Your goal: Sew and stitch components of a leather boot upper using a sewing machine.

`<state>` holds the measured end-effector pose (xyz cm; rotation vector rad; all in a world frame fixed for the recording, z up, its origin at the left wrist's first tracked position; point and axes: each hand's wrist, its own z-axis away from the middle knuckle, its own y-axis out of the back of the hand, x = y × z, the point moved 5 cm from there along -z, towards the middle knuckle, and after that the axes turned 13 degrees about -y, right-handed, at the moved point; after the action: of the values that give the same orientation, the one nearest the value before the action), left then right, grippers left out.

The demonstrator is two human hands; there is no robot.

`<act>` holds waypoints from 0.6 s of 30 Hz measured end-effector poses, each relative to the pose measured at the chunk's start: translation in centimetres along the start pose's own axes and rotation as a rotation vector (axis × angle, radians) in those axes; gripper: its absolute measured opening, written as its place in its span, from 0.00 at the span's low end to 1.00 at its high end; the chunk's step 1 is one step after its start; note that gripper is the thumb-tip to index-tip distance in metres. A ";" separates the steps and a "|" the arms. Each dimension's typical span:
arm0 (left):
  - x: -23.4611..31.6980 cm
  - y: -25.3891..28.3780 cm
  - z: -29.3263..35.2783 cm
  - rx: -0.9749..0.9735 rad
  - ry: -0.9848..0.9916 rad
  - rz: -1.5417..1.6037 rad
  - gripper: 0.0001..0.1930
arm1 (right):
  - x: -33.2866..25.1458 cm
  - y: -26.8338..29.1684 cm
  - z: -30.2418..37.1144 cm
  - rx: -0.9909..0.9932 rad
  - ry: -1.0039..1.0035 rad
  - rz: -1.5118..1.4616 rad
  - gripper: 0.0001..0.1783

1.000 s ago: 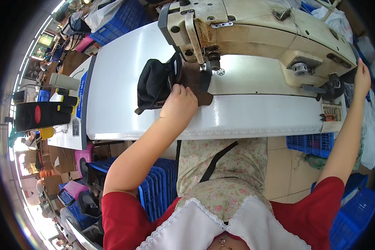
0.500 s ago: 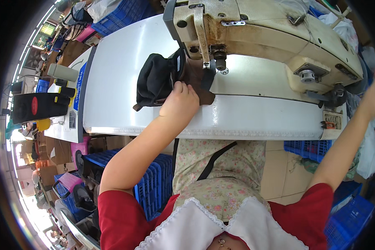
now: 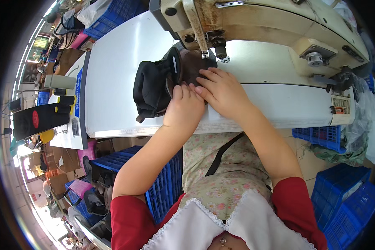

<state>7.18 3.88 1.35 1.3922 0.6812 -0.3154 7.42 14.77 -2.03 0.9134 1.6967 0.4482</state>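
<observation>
On the white sewing table lies a black cloth cap [image 3: 151, 89] with a dark brown, brim-like part [image 3: 192, 62] reaching under the sewing machine's presser foot [image 3: 205, 54]. My left hand [image 3: 185, 105] is closed on the near edge of the cap, where the black cloth meets the brown part. Just to its right, my right hand [image 3: 226, 92] lies with fingers stretched out over the brown part, thumb touching the left hand's fingers. It grips nothing that I can see. The brown part's right edge is partly hidden by my right hand.
The beige sewing machine [image 3: 262, 27] spans the far side of the white table [image 3: 112, 79]. A second machine [image 3: 41, 121] stands at the left. Blue crates [image 3: 164, 179] sit below the table, with more crates [image 3: 337, 191] at the lower right.
My right hand has come in from the far right edge of the view onto the brown part. The left hand keeps its hold on the cap. The whole view has shifted slightly.
</observation>
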 end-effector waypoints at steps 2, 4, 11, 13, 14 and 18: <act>0.2 0.0 0.4 0.038 0.036 -0.016 0.16 | 0.0 -0.1 0.5 0.014 -0.022 -0.007 0.25; 0.4 -0.3 0.6 0.030 0.051 -0.021 0.16 | -0.1 0.1 0.6 -0.006 -0.009 -0.001 0.27; 0.5 -0.6 1.1 0.120 0.057 -0.053 0.17 | 0.0 0.2 0.2 0.036 0.028 0.039 0.32; 0.4 -0.7 1.1 0.113 0.048 -0.047 0.16 | -0.2 -0.1 0.1 0.055 0.034 0.065 0.32; 0.3 -0.7 1.0 0.108 0.037 -0.043 0.16 | -0.2 -0.1 0.2 0.078 0.039 0.092 0.32; 0.2 -0.3 0.7 0.092 0.048 -0.020 0.15 | 0.2 -0.5 -0.1 0.094 0.038 0.103 0.32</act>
<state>7.35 3.22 0.96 1.4848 0.7286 -0.3335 7.18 14.58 -2.48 1.0711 1.7219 0.4598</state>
